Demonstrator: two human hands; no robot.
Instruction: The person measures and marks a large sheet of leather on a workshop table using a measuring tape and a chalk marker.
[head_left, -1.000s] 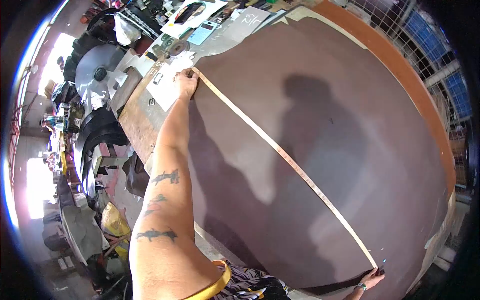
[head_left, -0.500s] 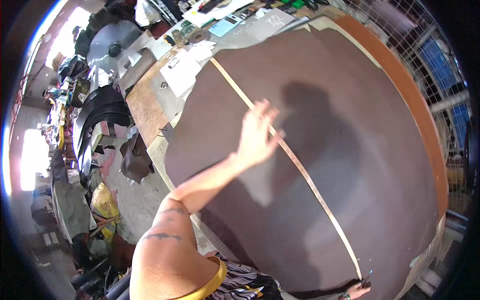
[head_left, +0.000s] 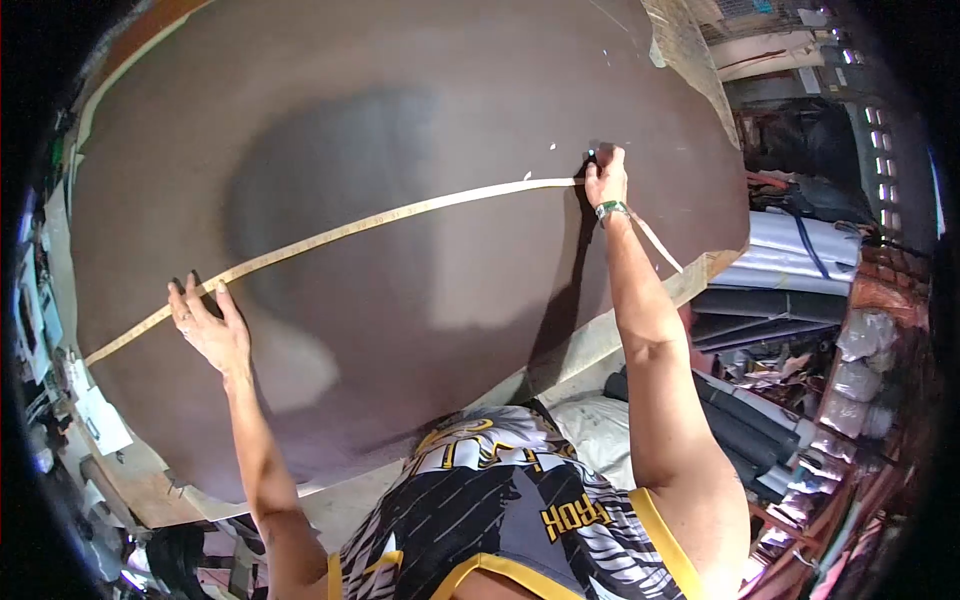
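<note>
A large brown sheet that looks like leather (head_left: 480,110) lies spread on a table, with a pale yellow tape measure (head_left: 370,222) stretched across it. My left hand (head_left: 212,330) rests toward the left end of the tape, fingers apart, fingertips on or just over the strip. At the other end my right hand (head_left: 608,180) is closed on the tape, and its loose tail hangs past the wrist to the sheet's near edge. A small dark object with a bluish tip shows at the right fingertips; its kind cannot be made out.
The table's pale edge (head_left: 150,500) shows along the near side. White papers (head_left: 103,420) lie at the left. Dark rolls (head_left: 740,430) and silvery-white rolls (head_left: 790,250) are stacked beyond the right edge. Plastic-wrapped bundles (head_left: 865,335) stand farther right.
My view has swung to the right, bringing my right hand and arm fully into sight. My left hand appears nearer the tape's left end. The tape still spans the sheet.
</note>
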